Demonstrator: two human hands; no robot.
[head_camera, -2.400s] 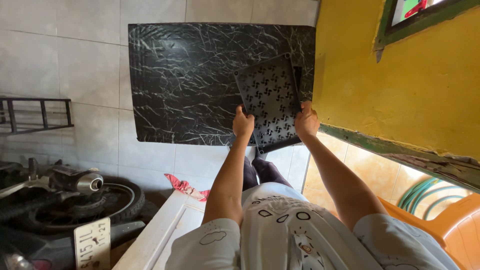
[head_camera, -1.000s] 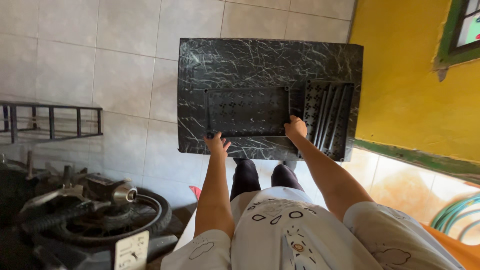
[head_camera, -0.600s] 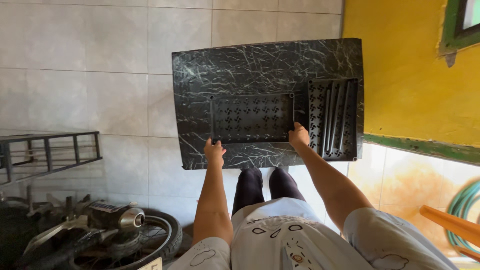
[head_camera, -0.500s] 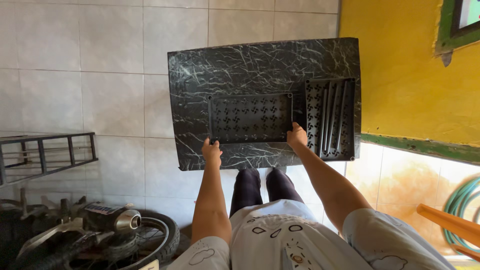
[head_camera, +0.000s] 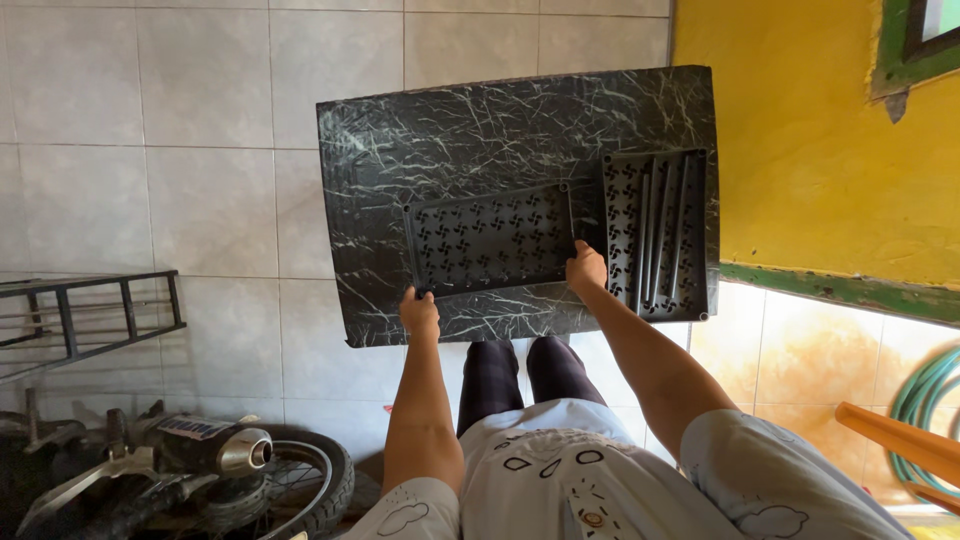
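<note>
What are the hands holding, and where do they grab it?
Both hands grip a black perforated panel lying on a black marbled tabletop: the left hand at its near-left corner, the right hand at its near-right corner.

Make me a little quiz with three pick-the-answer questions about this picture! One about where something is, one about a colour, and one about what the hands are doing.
1. Where does the motorbike wheel lie?
A. bottom left of the picture
B. on the marbled panel
C. against the yellow wall

2. What colour is the big marbled panel?
A. red with dots
B. black with white veins
C. plain blue

3. How is the perforated grid piece held?
A. by nobody
B. by one hand only
C. by both hands, one at each lower corner

Answers:
1. A, since the wheel sits at the bottom left beside a chrome exhaust pipe, on the tiled floor.
2. B, as its surface is dark with pale streaks.
3. C, because the left hand grips one corner and the right hand the other.
</note>
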